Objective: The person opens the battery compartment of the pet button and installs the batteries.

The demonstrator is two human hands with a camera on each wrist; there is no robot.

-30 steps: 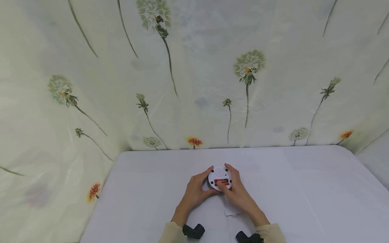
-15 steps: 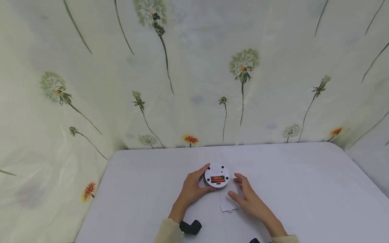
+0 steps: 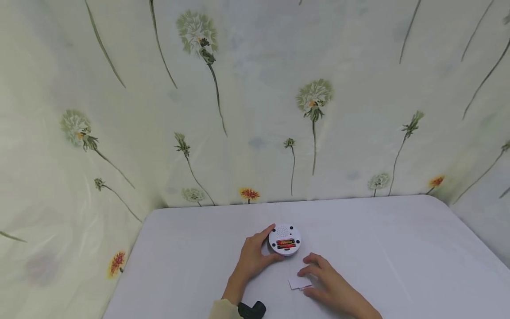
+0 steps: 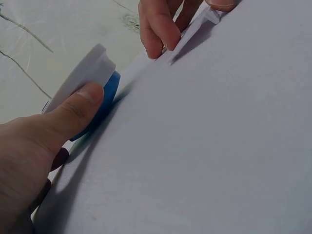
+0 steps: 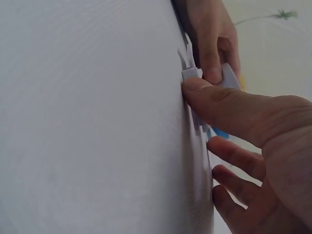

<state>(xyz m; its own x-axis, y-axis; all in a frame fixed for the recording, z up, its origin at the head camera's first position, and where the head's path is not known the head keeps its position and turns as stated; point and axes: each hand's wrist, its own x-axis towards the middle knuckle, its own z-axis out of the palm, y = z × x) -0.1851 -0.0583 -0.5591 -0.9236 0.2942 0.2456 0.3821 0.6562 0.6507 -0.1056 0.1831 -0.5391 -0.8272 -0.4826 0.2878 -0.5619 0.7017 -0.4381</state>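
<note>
My left hand (image 3: pixel 253 257) holds a round white battery-powered device (image 3: pixel 283 232) at its left edge, thumb in front and a finger behind. Its underside faces up, with speaker holes, small black feet and an uncovered compartment holding red-and-black batteries (image 3: pixel 285 244). In the left wrist view the device (image 4: pixel 85 73) shows a blue lower part. A small white battery cover (image 3: pixel 296 282) lies on the table just below it. My right hand (image 3: pixel 332 285) has its thumb at the cover's near edge and a fingertip at the far edge. In the right wrist view, my thumb touches the cover (image 5: pixel 191 73).
A white cloth covers the table (image 3: pixel 378 252). Behind it and at the sides hangs a pale curtain (image 3: pixel 255 97) printed with dandelions and orange flowers. A black wrist mount (image 3: pixel 253 310) sits on my left wrist.
My right hand has left the batteries and device, moved down and right, and come to the battery cover. My left hand keeps its hold on the device. The head view has shifted slightly.
</note>
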